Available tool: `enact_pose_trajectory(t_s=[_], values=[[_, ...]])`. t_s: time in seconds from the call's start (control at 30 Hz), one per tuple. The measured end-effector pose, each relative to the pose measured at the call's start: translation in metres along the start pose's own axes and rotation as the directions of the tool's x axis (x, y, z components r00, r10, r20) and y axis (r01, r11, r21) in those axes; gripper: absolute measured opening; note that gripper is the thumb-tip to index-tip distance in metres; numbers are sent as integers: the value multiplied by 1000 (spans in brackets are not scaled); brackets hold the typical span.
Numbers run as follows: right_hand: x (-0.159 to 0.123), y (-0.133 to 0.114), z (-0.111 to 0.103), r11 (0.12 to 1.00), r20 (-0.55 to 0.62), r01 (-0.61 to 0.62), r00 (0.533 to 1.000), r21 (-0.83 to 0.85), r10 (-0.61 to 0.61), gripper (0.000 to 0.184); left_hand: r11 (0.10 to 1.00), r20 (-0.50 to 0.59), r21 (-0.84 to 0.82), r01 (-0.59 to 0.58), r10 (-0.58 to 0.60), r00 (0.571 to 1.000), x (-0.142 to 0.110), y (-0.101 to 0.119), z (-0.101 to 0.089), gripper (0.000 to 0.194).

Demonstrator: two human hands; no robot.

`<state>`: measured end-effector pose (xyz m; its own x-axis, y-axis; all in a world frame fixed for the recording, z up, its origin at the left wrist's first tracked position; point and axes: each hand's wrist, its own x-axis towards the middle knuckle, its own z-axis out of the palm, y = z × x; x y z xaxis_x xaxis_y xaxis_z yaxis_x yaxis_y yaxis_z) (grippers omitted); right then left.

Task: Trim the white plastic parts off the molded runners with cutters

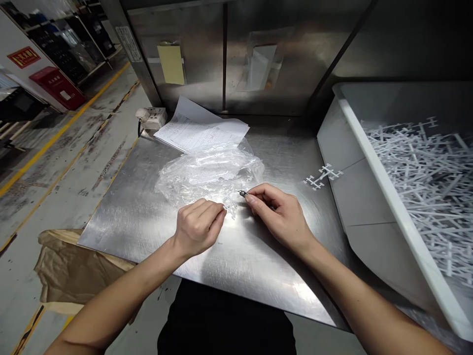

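My left hand (pixel 199 224) is closed in a pinch on a small white plastic sprue (pixel 231 212), whose short branches stick out to the right of the fingertips. Its other end is hidden by the fingers. In my right hand (pixel 279 212) is a small dark tool that looks like a pair of nippers (pixel 243 193), its tip pointing left, just above and right of the sprue. The fingers cover most of its handles. Another branched white sprue (pixel 323 176) lies on the metal table (pixel 148 197), right of my right hand. Behind both hands spreads a crumpled clear plastic bag (pixel 210 170).
A large grey-white bin (pixel 391 197) heaped with white plastic sprues (pixel 428 197) stands on the right. Printed sheets (pixel 203 125) and a power socket block (pixel 154 118) sit toward the back, before a metal panel (pixel 192 59). Brown wrapping (pixel 77 271) lies at lower left.
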<state>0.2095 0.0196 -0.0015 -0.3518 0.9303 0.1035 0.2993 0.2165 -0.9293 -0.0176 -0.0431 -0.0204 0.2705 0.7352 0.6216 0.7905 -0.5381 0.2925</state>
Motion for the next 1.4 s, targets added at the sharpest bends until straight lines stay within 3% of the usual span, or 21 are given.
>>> enact_pose_trajectory(t_s=[0.17,0.4,0.63,1.1,1.4], values=[[-1,1,0,999,39,22,999,-26,-21,22,999,4,-42,16,-16,1000,0,-1,-2,12],[-1,-1,-6,975,88,153,986,-159,-141,13,998,18,-60,36,-35,999,-1,-3,0,20],[1,2,-11,973,149,165,979,-160,-141,15,986,23,-126,111,-109,994,0,-3,-2,16],[-1,-1,-4,993,152,80,986,-90,-66,17,982,42,-129,137,-133,990,0,-3,-1,19],[0,7,6,1000,114,-21,993,-13,23,24,992,12,66,108,-109,994,0,-2,0,15]])
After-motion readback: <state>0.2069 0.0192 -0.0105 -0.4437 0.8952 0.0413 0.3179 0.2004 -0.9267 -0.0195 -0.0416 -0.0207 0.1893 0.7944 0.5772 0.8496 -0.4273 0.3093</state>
